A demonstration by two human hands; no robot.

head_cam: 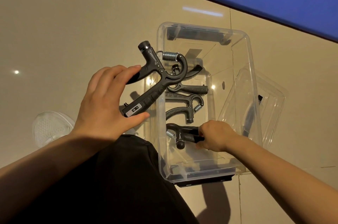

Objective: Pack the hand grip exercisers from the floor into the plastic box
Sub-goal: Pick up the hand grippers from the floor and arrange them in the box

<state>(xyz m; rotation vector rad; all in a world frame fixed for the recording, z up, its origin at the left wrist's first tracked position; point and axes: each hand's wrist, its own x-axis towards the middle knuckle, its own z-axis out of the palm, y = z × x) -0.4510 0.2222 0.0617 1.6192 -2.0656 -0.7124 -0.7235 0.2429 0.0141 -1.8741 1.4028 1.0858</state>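
While left hand (108,103) grips exerciser (155,77), right hand (215,137) reaches into box (254,70).

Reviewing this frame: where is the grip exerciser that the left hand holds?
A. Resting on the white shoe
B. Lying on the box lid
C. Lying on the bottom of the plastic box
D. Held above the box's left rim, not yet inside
D: the left hand holds the grip exerciser raised over the plastic box's left rim, not yet inside.
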